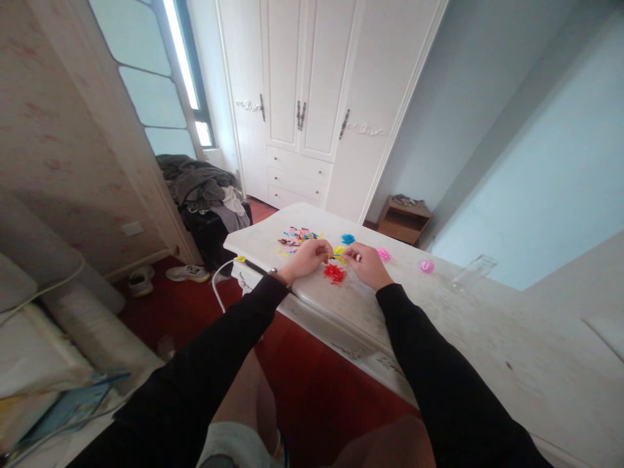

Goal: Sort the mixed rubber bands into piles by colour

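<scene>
Both my arms, in black sleeves, reach over a white table [439, 325]. My left hand [308, 257] is closed in a pinch near a small yellow piece [339, 251], beside a mixed pile of small coloured pieces [296, 237]. My right hand [366, 263] is curled close to the same yellow piece; what its fingers hold is too small to name. A red pile [334, 273] lies between the hands. A blue pile [348, 238], a pink pile [383, 254] and a further pink pile [426, 266] lie beyond.
A clear glass [474, 271] lies on its side at the table's right. A white cable [219, 279] hangs off the left end. White wardrobe [312, 97] behind, clothes heap [205, 188] and shoes [188, 273] on the red floor, small wooden stand [403, 220].
</scene>
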### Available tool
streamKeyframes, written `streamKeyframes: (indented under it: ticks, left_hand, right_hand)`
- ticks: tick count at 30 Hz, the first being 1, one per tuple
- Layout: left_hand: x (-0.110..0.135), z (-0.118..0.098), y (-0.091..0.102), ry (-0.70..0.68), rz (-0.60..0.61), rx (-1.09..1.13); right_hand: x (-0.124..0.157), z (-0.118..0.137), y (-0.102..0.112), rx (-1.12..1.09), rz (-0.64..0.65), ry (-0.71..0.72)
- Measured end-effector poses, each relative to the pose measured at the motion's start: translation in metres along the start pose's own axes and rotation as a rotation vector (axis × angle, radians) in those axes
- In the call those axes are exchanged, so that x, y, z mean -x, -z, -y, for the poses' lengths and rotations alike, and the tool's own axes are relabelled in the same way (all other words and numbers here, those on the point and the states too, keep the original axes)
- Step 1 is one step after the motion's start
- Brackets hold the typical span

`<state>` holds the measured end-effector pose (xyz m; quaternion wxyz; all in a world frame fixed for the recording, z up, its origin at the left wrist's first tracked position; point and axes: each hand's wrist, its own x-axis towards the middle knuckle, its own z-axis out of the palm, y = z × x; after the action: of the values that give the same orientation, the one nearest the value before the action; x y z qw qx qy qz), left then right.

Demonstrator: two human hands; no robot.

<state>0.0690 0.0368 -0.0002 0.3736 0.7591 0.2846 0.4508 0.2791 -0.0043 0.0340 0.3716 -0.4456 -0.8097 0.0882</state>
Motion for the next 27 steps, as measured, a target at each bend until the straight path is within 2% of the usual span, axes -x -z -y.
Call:
streamKeyframes:
  ticks: [3, 6, 8, 10, 13, 15, 20, 24, 27]
  left_hand:
    - [-0.001, 0.003, 0.000, 0.013, -0.041, -0.053]
    - [-0.003, 0.006, 0.001, 0.023, -0.083, -0.052]
    - [-0.004, 0.006, 0.001, 0.026, -0.083, -0.029]
    - [-0.004, 0.005, 0.000, 0.022, -0.068, -0.003]
    - [-0.004, 0.002, 0.000, 0.014, -0.044, 0.039]
    - [-0.003, 0.002, 0.000, 0.021, -0.047, 0.080]
    - [-0.004, 0.005, -0.001, 0.052, -0.067, 0.167]
    - [-0.006, 0.004, -0.004, 0.094, -0.069, 0.201]
    - [-0.006, 0.000, -0.006, 0.105, -0.083, 0.196]
  right_hand:
    - [-0.002, -0.006, 0.008, 0.049, -0.100, -0.036]
    - [-0.002, -0.015, 0.022, 0.105, -0.333, -0.133]
    - [-0.001, -0.019, 0.027, 0.117, -0.433, -0.179]
    - [0.000, -0.019, 0.026, 0.100, -0.403, -0.160]
    - [-0.001, -0.015, 0.017, 0.052, -0.254, -0.073]
    - [-0.001, -0.013, 0.013, 0.036, -0.232, -0.052]
    - [-0.001, -0.024, 0.020, 0.089, -0.318, -0.135]
    - [-0.003, -0.037, 0.025, 0.190, -0.258, -0.214]
    - [-0.015, -0.044, 0.027, 0.252, -0.204, -0.293]
